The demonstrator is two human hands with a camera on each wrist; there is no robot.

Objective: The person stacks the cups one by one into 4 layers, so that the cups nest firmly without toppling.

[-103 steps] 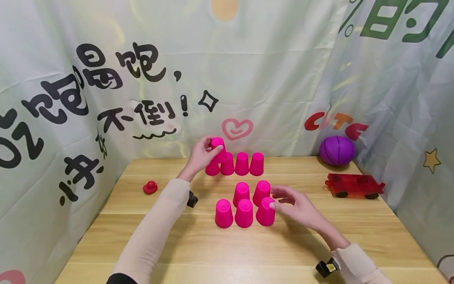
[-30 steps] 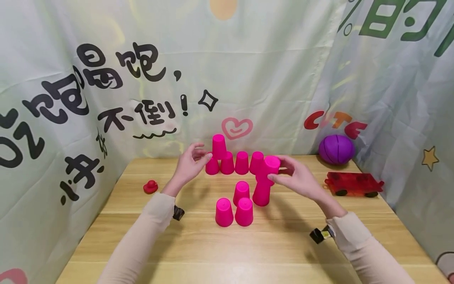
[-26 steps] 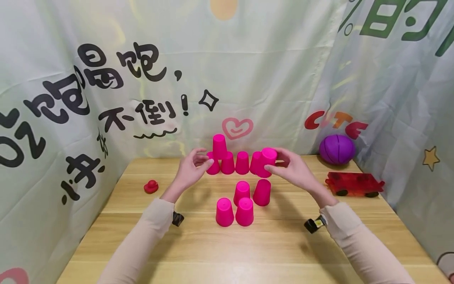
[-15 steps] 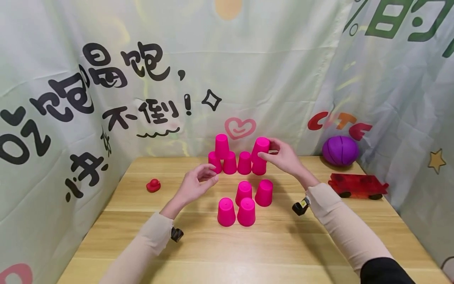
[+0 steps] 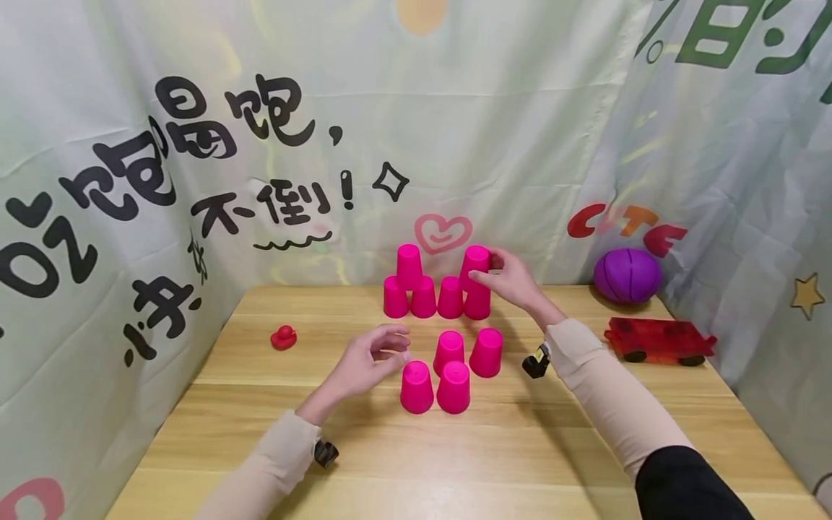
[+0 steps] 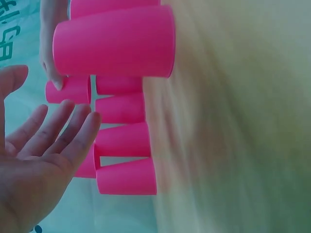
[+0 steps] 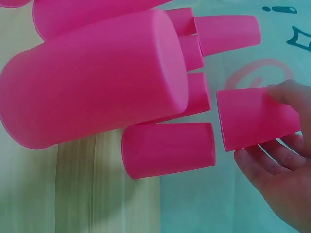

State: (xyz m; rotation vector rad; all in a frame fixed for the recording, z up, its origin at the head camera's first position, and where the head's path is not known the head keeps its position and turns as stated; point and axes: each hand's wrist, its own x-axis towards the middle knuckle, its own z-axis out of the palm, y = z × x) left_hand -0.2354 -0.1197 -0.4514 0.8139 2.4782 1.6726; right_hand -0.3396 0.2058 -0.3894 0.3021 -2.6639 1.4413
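My right hand pinches an upside-down pink cup between thumb and fingers. That cup sits at the right end of the back row, above the row's rightmost cup; a narrow gap shows between them in the right wrist view. Another pink cup stands across the row's two left cups. My left hand holds nothing; its fingers are loosely extended in the left wrist view. The fingertips are close to the front left cup. Beside that stands a second front cup, with two more cups behind.
A small red rubber duck sits on the left of the wooden table. At the right are a purple ball and a translucent red toy car. A printed cloth hangs behind the table.
My left hand let go of the cup on the left pair and came down toward the front cups. My right hand lifted the front right cup and carried it to the back row's right end.
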